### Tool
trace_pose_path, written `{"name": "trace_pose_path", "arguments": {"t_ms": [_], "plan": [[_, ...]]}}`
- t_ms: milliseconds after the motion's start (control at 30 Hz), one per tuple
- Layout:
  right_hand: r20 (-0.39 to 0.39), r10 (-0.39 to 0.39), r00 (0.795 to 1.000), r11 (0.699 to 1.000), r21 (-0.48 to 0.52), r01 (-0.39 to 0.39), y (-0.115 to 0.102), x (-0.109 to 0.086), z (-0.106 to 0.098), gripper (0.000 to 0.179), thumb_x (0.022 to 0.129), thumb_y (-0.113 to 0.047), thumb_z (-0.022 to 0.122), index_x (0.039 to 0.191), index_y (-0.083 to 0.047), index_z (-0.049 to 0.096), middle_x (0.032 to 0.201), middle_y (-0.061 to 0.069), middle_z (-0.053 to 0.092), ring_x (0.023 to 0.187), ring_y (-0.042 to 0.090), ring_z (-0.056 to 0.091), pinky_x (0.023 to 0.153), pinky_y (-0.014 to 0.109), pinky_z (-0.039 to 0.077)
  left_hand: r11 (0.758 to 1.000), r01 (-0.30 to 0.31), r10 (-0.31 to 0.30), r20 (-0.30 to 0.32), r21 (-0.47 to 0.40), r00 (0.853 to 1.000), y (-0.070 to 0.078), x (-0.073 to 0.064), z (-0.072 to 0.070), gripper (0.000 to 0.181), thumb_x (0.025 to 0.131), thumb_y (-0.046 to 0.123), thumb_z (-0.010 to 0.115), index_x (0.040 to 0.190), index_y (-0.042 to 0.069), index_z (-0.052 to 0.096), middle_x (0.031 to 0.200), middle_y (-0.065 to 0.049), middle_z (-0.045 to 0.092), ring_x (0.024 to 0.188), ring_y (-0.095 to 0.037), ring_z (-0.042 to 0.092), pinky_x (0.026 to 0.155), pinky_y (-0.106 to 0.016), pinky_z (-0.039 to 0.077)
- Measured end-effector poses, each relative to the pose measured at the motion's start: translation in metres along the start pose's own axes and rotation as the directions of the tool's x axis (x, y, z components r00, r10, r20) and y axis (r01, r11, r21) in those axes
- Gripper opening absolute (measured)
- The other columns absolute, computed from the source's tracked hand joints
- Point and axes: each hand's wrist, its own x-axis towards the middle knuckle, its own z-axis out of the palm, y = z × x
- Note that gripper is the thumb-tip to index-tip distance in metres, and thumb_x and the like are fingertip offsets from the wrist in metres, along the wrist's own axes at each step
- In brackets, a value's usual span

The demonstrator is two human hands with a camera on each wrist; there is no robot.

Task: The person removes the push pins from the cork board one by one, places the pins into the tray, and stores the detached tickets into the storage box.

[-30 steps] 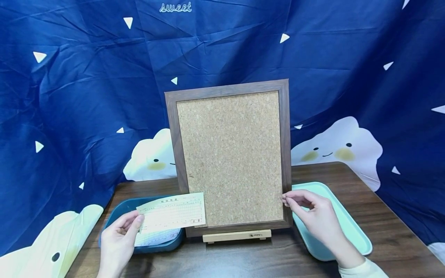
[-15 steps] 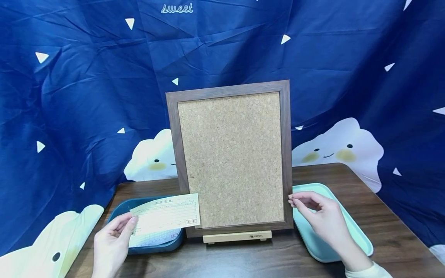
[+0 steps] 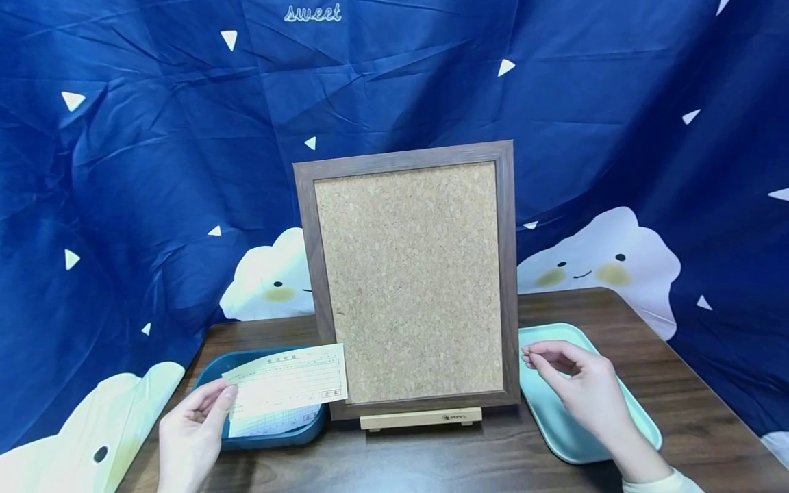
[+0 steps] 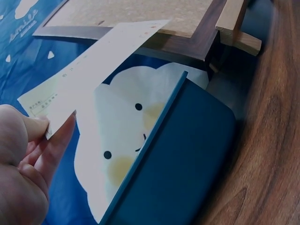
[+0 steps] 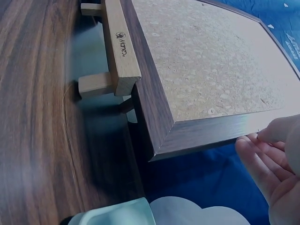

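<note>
My left hand point(image 3: 192, 433) pinches the left end of a pale printed receipt slip point(image 3: 290, 378) between thumb and fingers. The slip is held level over the dark blue tray point(image 3: 206, 376), its right end overlapping the lower left corner of the framed cork board point(image 3: 413, 274). My right hand point(image 3: 579, 383) is just right of the frame, over the mint green tray point(image 3: 637, 428), thumb and fingertips pressed together. A tiny pin point(image 5: 258, 131) shows as a thin dark point between them, mostly hidden. The cork surface is bare.
The board stands on a light wooden easel point(image 3: 425, 419) on the brown wooden table point(image 3: 394, 465). More gridded slips point(image 3: 271, 424) lie in the dark blue tray. A blue cloth point(image 3: 394, 75) with clouds hangs behind the table.
My left hand has drawn the receipt slip leftward, off most of the board. My right hand has moved right, away from the frame's edge, with its fingertips still pressed together.
</note>
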Motion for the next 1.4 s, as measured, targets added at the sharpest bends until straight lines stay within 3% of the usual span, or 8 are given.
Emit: {"name": "trace_pose_path", "arguments": {"t_ms": [400,933,1167,1400], "plan": [[0.007,0.076,0.997,0.997,-0.021,-0.076,0.006,-0.004,-0.008,0.027,0.084,0.022,0.076,0.102,0.002,0.08,0.094,-0.024,0.078,0.083,-0.015,0.072,0.075,0.003,0.053,1.0,0.0,0.0,-0.029,0.021,1.0,-0.005,-0.001,-0.01,0.022,0.1,0.01,0.079,0.117,-0.003,0.079,0.083,0.027,0.073,0.081,0.012,0.067,0.074,-0.005,0.052],[-0.014,0.086,0.996,0.996,0.006,-0.086,0.015,-0.009,-0.014,0.025,0.083,0.026,0.073,0.1,0.008,0.077,0.092,-0.025,0.077,0.081,-0.014,0.072,0.076,0.005,0.055,0.997,0.039,-0.037,-0.033,0.065,0.999,-0.013,0.003,-0.018,0.026,0.101,0.016,0.078,0.119,-0.003,0.077,0.082,0.035,0.068,0.08,0.017,0.065,0.073,-0.003,0.05],[-0.013,0.126,0.992,0.992,-0.009,-0.126,0.018,-0.011,-0.016,0.023,0.084,0.024,0.074,0.101,0.009,0.077,0.091,-0.027,0.077,0.08,-0.015,0.072,0.072,0.004,0.055,0.994,0.055,-0.051,-0.04,0.092,0.998,-0.014,0.004,-0.021,0.027,0.103,0.02,0.077,0.121,-0.001,0.078,0.083,0.033,0.07,0.08,0.019,0.063,0.073,-0.002,0.049],[0.001,0.175,0.985,0.983,-0.047,-0.175,0.019,-0.012,-0.023,0.019,0.088,0.019,0.075,0.102,0.008,0.077,0.089,-0.03,0.076,0.079,-0.016,0.072,0.07,0.005,0.054,0.999,0.035,-0.033,-0.056,0.032,0.998,-0.02,0.006,-0.023,0.025,0.101,0.011,0.077,0.118,-0.006,0.076,0.08,0.038,0.067,0.08,0.018,0.065,0.073,-0.002,0.05]]}}
